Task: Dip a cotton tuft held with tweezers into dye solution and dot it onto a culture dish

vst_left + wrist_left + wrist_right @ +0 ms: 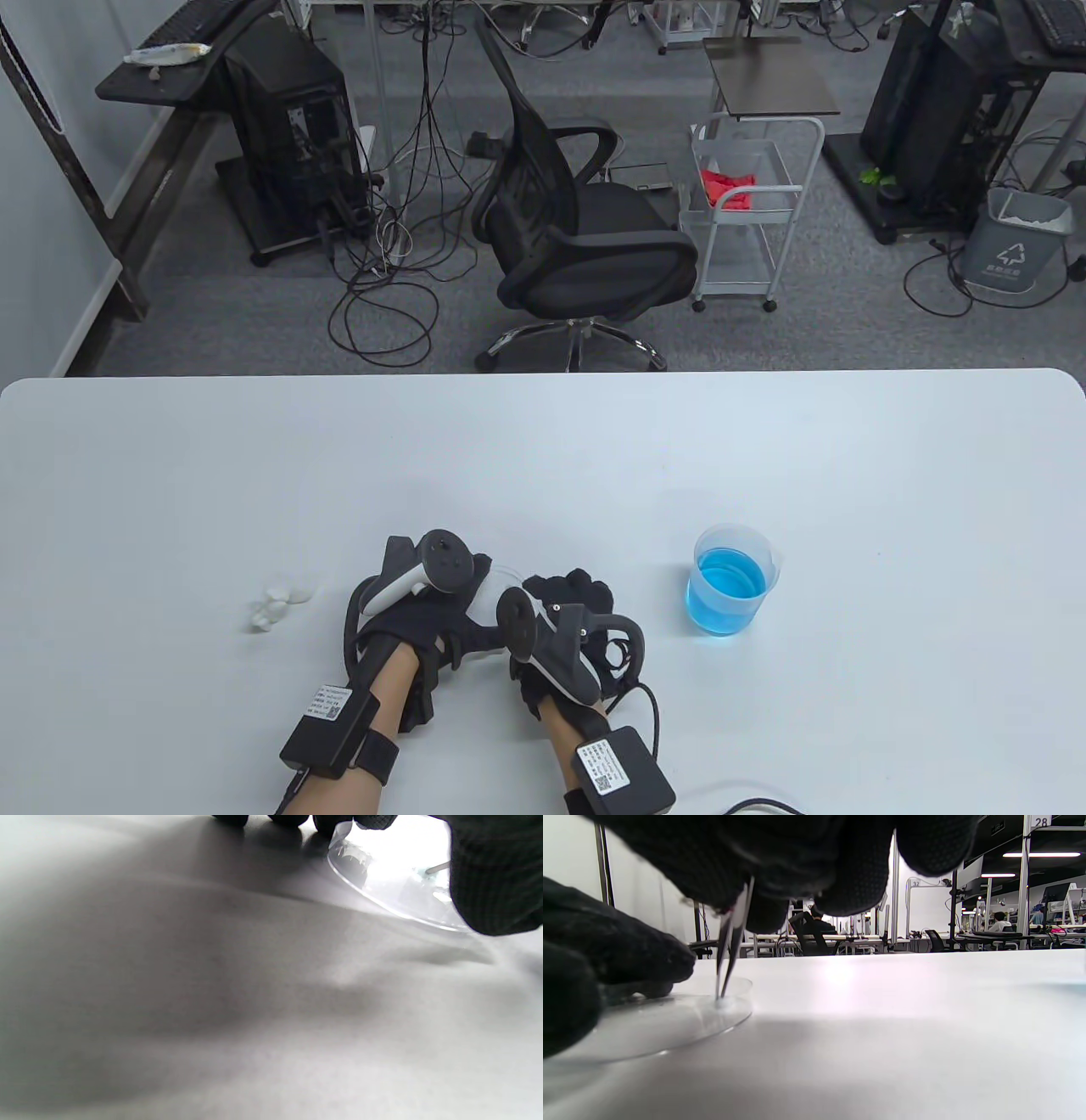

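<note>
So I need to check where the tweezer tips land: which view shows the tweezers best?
The right wrist view: the tweezers point down from the right hand, tips on the clear dish. The left wrist view shows only a sliver; in the table view the hands hide them.

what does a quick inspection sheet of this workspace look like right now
surface: white table, bare across the far half
job's things: beaker of blue dye solution upright, right of hands; clear culture dish flat; tweezers tips down on dish; cotton tufts left of hands
clutter: nothing seen
grippers: left hand rests at dish edge; right hand pinches tweezers
cables: black cable from right wrist
surroundings: office chair, trolley, bin
</note>
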